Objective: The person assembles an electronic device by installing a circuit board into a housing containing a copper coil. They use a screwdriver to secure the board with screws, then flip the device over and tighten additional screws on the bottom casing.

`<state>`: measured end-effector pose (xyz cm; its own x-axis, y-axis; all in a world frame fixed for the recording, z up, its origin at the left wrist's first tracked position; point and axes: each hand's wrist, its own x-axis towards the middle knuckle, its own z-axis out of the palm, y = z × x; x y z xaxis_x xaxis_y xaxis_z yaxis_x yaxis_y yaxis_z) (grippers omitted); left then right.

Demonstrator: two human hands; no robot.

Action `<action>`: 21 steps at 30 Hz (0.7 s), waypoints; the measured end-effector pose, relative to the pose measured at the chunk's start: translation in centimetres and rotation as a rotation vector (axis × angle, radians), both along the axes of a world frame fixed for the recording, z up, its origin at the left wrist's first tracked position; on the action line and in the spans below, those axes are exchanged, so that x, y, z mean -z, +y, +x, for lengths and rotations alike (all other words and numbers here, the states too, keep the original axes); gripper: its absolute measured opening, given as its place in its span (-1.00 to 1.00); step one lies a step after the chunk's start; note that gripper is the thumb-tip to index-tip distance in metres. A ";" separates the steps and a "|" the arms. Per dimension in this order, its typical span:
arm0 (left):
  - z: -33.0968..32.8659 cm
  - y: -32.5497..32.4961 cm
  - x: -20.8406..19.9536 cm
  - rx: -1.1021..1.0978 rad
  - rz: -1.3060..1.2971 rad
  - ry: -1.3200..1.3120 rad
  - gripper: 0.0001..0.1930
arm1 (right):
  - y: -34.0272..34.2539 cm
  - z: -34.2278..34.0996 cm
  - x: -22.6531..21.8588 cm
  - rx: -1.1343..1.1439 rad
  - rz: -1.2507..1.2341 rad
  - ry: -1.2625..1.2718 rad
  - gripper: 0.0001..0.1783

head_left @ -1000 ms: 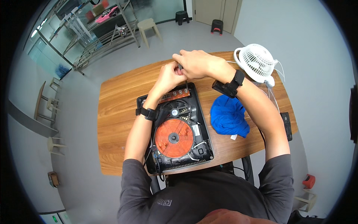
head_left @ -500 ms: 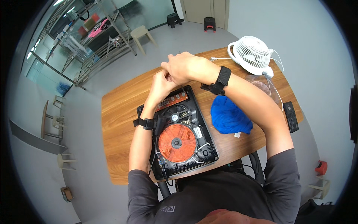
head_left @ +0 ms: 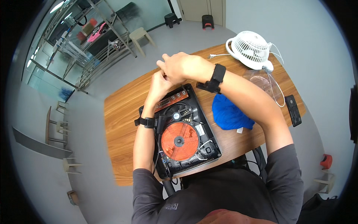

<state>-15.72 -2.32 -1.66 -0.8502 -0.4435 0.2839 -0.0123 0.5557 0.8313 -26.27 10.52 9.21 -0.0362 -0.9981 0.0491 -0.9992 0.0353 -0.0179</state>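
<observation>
- two hands, left hand and right hand, pressed together over the far edge of the opened black induction cooker with orange coil, on the wooden table
- grip contents: cannot tell
- step, judged: working a small part; next calls for fine fingertip control
- nearby: blue cloth, white fan

The room is evenly bright, daylight coming through the glass wall at the upper left and glinting off the pale grey floor. Shadows under the brown wooden table are soft and faint. The fisheye bends every straight edge toward a black rim. The centre is sharp; the far corners smear slightly.
</observation>
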 end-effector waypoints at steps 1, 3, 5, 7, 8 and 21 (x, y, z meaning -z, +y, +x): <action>0.0 -0.4 0.3 0.008 0.004 -0.029 -0.65 | -0.4 -0.6 0.4 -0.012 -0.011 -0.033 -0.55; 0.0 0.1 -0.1 0.031 -0.004 -0.086 -0.71 | -1.2 -1.6 1.8 -0.042 -0.023 -0.096 -0.54; 0.1 0.7 -0.9 0.031 -0.013 -0.114 -0.73 | -1.4 -1.3 1.8 -0.005 -0.068 -0.091 -0.68; -0.1 1.3 -1.6 0.017 -0.031 -0.117 -0.75 | -1.5 -1.3 1.4 0.029 -0.072 -0.007 -0.75; -0.1 1.5 -2.0 -0.005 -0.040 -0.136 -0.74 | -1.4 -1.3 1.1 0.028 -0.054 0.028 -0.74; 0.8 0.2 -1.3 0.066 -0.015 -0.110 -0.72 | -0.9 -0.9 0.0 0.010 0.008 -0.026 -0.61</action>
